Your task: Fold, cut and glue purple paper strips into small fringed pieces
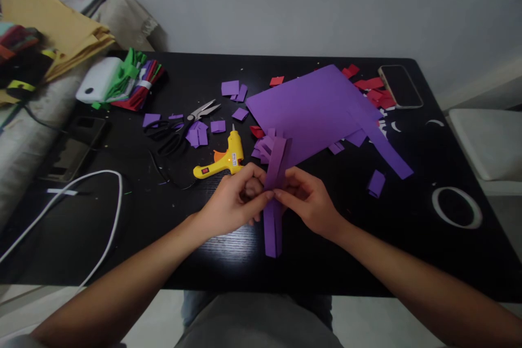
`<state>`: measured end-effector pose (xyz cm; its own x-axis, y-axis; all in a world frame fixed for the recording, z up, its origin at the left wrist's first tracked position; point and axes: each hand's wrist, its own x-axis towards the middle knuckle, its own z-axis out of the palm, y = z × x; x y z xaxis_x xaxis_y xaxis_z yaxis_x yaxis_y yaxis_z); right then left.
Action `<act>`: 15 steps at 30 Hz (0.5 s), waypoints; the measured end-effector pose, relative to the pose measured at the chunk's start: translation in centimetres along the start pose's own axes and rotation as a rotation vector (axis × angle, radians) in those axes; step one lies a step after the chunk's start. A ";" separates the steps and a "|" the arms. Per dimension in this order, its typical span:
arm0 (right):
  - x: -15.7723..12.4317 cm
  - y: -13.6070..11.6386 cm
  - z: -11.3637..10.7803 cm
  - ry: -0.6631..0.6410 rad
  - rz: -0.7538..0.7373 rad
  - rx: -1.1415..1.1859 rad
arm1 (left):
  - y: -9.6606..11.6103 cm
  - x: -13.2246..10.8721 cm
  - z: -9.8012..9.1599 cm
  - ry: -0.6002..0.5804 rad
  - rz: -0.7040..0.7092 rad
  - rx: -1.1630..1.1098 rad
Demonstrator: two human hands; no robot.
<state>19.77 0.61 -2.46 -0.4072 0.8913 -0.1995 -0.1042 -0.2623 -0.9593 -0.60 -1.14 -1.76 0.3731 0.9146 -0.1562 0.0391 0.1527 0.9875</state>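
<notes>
A long purple paper strip [272, 231], folded lengthwise, stands between my two hands above the front middle of the table. My left hand [238, 196] pinches its left edge near the middle. From the other side my right hand [308, 198] pinches the same strip, and the two thumbs nearly meet on it. Just beyond my left hand lies a yellow glue gun [228, 156] with an orange trigger. Black-handled scissors [191, 122] rest further left. A large purple sheet [302, 106] lies behind the strip, with a flat purple strip [387, 155] sticking out to its right.
Small purple pieces [230, 88] and red scraps [373, 89] are scattered on the black table [163, 239]. A phone [400, 86] lies back right, a white ring [457, 206] at right. Bundled coloured strips [132, 79] sit back left; a white cable [118, 212] loops at left.
</notes>
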 end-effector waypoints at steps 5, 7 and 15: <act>0.3 -0.1 0.1 -0.027 0.026 0.037 | 0.2 0.4 -0.1 -0.004 -0.005 -0.060; 0.4 -0.2 0.1 -0.001 0.021 0.041 | 0.3 0.7 -0.2 0.000 -0.035 -0.107; 0.2 -0.1 0.5 0.134 -0.002 0.107 | 0.3 0.7 -0.1 0.038 -0.045 -0.136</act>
<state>19.22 0.62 -2.32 -0.2833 0.9311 -0.2297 -0.2040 -0.2926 -0.9342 -0.45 -0.42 -1.53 0.3381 0.9189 -0.2030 -0.0719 0.2403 0.9680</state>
